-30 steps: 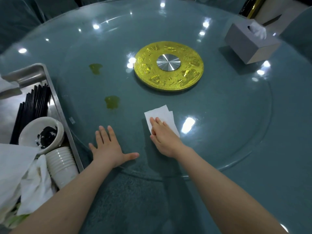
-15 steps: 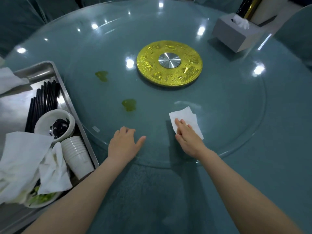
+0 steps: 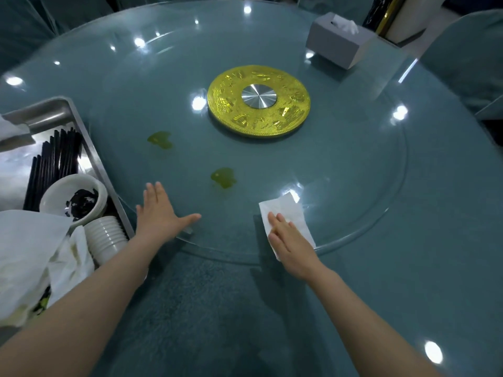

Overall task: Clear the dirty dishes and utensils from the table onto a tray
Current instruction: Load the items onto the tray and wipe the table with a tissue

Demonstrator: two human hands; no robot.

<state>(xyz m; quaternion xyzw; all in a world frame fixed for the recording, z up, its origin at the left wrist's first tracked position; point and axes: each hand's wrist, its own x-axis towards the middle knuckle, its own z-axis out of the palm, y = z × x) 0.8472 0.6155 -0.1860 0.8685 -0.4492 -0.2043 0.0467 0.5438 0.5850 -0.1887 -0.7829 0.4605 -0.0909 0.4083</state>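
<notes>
Tray (image 3: 89, 148): holds chopsticks (image 3: 55, 159), bowl (image 3: 73, 198), cups (image 3: 106, 236)
Left hand (image 3: 158, 216): flat, empty
Right hand (image 3: 290, 240): flat, pressing napkin (image 3: 288, 210)
Left: green spills (image 3: 223, 177)

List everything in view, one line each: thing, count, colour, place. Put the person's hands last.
glass turntable: one, clear, on the table
gold hub: one, gold with a silver centre, middle of turntable
spills: two, green, on the glass, near left
tissue box: one, grey, far right
metal tray: one, silver, left edge
chopsticks: a bundle, black, in tray
bowl: one, white with dark residue, in tray
cup stack: one, white, in tray
crumpled napkins: several, white, near end of tray
tissue: one, white, under right hand
left hand: flat on the glass
right hand: pressing the tissue
</notes>
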